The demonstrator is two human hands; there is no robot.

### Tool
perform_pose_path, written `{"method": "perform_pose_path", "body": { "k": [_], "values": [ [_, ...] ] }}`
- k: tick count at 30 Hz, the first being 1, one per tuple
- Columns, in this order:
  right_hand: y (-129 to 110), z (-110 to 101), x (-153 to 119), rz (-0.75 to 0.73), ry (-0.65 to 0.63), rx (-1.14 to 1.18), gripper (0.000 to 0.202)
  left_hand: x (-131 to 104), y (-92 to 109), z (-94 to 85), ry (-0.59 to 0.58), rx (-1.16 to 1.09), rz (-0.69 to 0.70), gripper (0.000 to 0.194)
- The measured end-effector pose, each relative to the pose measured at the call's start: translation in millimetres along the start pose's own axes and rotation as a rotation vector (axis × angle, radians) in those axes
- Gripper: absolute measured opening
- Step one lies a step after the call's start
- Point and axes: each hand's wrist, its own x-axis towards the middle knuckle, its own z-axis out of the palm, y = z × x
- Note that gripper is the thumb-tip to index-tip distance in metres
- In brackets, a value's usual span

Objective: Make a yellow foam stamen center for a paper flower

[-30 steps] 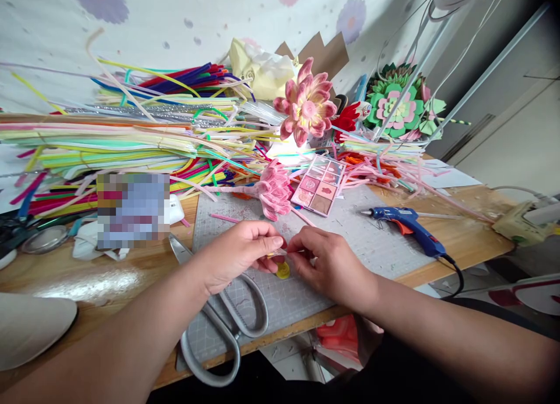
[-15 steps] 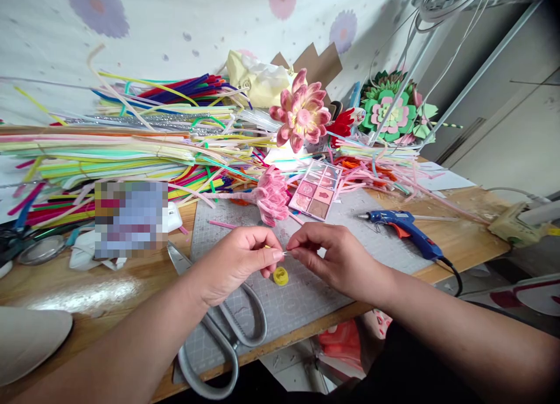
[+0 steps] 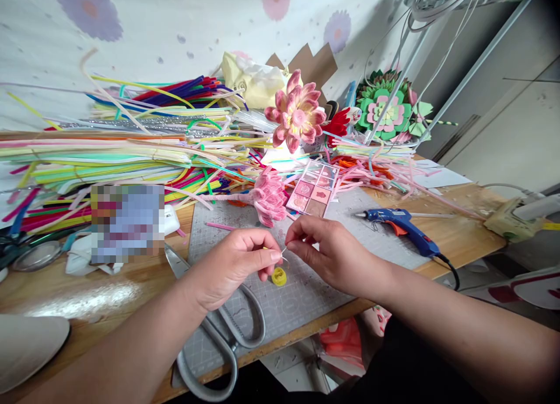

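Both hands meet over a grey cutting mat (image 3: pixel 306 316). My left hand (image 3: pixel 249 258) is closed in a pinch, with a bit of yellow at its fingers and thin, pale wire ends (image 3: pixel 284 254) sticking out past the thumb. My right hand (image 3: pixel 321 249) pinches the tip of one of these wire ends. Just below the fingertips is a small yellow coil (image 3: pixel 279 277); I cannot tell whether it joins the wire. Large scissors (image 3: pixel 234 340) lie under my left wrist. A fuzzy pink flower (image 3: pixel 268 197) on a stem lies beyond the hands.
Beyond my right hand is a makeup palette (image 3: pixel 312 191). A blue glue gun (image 3: pixel 402 226) lies at the right, its cord running off the table edge. Bundled pipe cleaners (image 3: pixel 109 156) fill the back left. A pink-and-yellow flower (image 3: pixel 297 115) stands at the back.
My right fingertips have moved slightly up and away from the left ones, so more of the thin wire ends shows between them. The whole view has shifted a little.
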Motion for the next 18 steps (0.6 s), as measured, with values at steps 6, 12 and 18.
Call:
{"method": "perform_pose_path", "body": {
  "k": [6,12,18],
  "values": [
    [-5.7,5.3,1.3,0.278,-0.088,0.519,0.010,0.4,-1.4,-0.4,0.034,0.002,0.072,0.011],
    [-9.4,5.4,0.8,0.278,-0.062,0.494,0.009,2.0,-3.7,2.0,0.103,-0.082,0.132,0.008],
    [-6.5,5.8,3.0,0.180,0.059,0.378,0.009,0.8,-3.1,6.5,0.091,-0.194,0.119,0.007]
  ]
}}
